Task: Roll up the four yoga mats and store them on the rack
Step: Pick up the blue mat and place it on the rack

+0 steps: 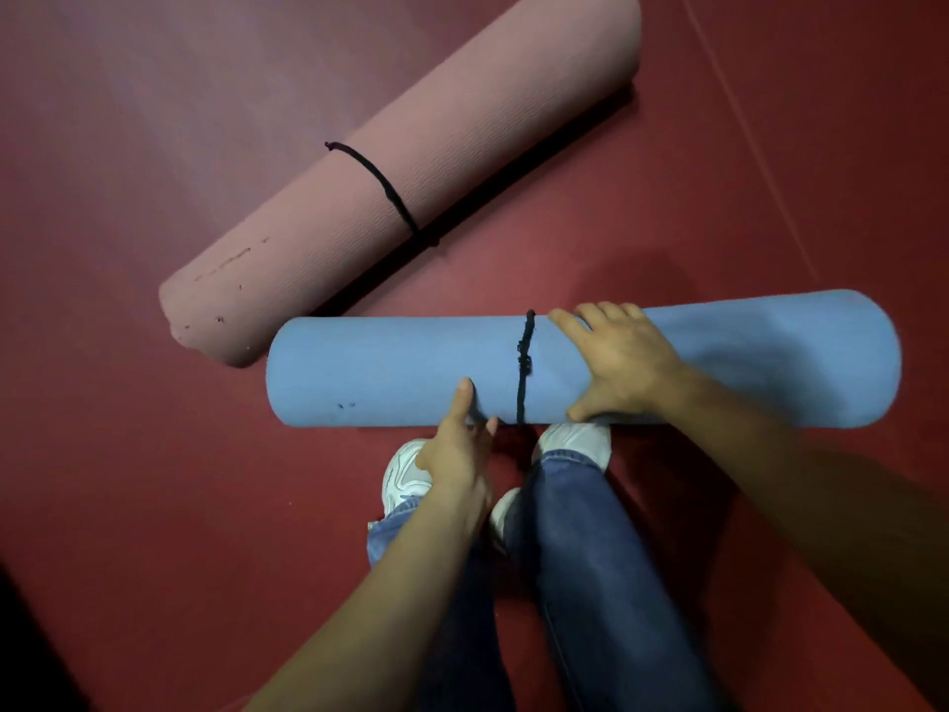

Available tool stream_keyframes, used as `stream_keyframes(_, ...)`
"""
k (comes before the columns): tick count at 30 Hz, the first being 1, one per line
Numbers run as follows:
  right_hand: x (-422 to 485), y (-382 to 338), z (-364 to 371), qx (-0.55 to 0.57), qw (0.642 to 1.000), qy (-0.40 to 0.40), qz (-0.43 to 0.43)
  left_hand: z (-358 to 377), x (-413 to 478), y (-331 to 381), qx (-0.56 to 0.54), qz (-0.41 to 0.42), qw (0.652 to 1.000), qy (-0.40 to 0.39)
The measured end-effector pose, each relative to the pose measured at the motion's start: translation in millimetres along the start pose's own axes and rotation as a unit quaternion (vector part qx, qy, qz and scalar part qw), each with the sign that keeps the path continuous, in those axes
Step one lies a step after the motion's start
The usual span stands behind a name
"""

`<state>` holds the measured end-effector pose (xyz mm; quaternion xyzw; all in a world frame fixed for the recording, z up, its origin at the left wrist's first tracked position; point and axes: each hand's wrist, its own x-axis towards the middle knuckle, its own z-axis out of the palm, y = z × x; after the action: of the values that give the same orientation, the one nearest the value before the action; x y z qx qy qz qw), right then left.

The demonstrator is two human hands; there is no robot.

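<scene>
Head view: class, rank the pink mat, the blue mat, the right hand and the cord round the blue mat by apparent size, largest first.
1. The pink mat and the blue mat: alike; pink lies farther and is cut off by the frame, so no ranking.
2. The right hand.
3. The cord.

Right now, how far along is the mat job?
Done: the pink mat and blue mat lie rolled, each tied with a black cord. In hand: right hand holds the blue mat, left hand touches its near edge. Left: racking both; no rack or other mats in view.
</scene>
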<state>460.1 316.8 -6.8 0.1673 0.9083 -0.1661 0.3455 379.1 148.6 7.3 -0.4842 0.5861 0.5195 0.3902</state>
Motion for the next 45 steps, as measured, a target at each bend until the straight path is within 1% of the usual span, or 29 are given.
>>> stream_keyframes(2,-33,1,-16,0.049,0.998,0.011,0.032,2,-31,9,-0.019,-0.023,0.997,-0.066)
stream_keyframes(3,-51,1,-24,0.079,0.995,0.016,0.053,5,-46,13,-0.009,-0.022,0.995,-0.097)
stream_keyframes(5,-88,2,-44,0.138,0.985,0.029,0.103,12,-74,21,0.053,-0.008,0.989,-0.140)
stream_keyframes(7,-125,2,-67,0.193,0.968,0.044,0.157,22,-108,32,0.123,0.010,0.980,-0.159)
stream_keyframes(9,-164,3,-89,0.250,0.944,0.066,0.205,37,-144,38,0.167,0.015,0.968,-0.184)
stream_keyframes(12,-221,10,-122,0.331,0.900,0.109,0.262,69,-201,38,0.190,0.019,0.953,-0.234)
stream_keyframes(14,-258,20,-141,0.377,0.867,0.139,0.295,92,-240,33,0.214,0.038,0.941,-0.260)
stream_keyframes(18,-325,52,-181,0.430,0.810,0.191,0.351,135,-313,11,0.292,0.066,0.890,-0.344)
stream_keyframes(20,-359,75,-200,0.441,0.794,0.208,0.363,160,-351,-4,0.310,0.073,0.869,-0.380)
stream_keyframes(22,-396,98,-219,0.451,0.783,0.216,0.370,185,-393,-21,0.328,0.063,0.851,-0.405)
stream_keyframes(25,-452,136,-249,0.459,0.764,0.240,0.384,221,-461,-45,0.367,0.065,0.826,-0.423)
stream_keyframes(26,-471,147,-258,0.460,0.758,0.250,0.388,233,-483,-54,0.383,0.072,0.814,-0.431)
stream_keyframes(28,-505,171,-277,0.465,0.744,0.272,0.395,254,-525,-67,0.400,0.087,0.779,-0.474)
stream_keyframes(30,-532,194,-296,0.473,0.733,0.287,0.396,276,-563,-77,0.385,0.087,0.753,-0.526)
stream_keyframes(32,-555,221,-313,0.493,0.717,0.302,0.389,302,-584,-85,0.355,0.087,0.747,-0.555)
stream_keyframes(34,-571,251,-329,0.516,0.705,0.304,0.379,334,-599,-93,0.336,0.092,0.762,-0.546)
stream_keyframes(36,-581,287,-344,0.529,0.701,0.296,0.376,371,-613,-104,0.344,0.092,0.773,-0.525)
stream_keyframes(38,-589,325,-358,0.540,0.690,0.296,0.381,413,-630,-117,0.366,0.095,0.764,-0.522)
stream_keyframes(41,-600,386,-380,0.567,0.668,0.295,0.380,481,-657,-139,0.391,0.083,0.743,-0.537)
stream_keyframes(42,-605,407,-388,0.573,0.665,0.289,0.382,502,-668,-146,0.397,0.082,0.737,-0.542)
stream_keyframes(45,-621,467,-408,0.568,0.669,0.288,0.382,565,-701,-173,0.407,0.085,0.722,-0.553)
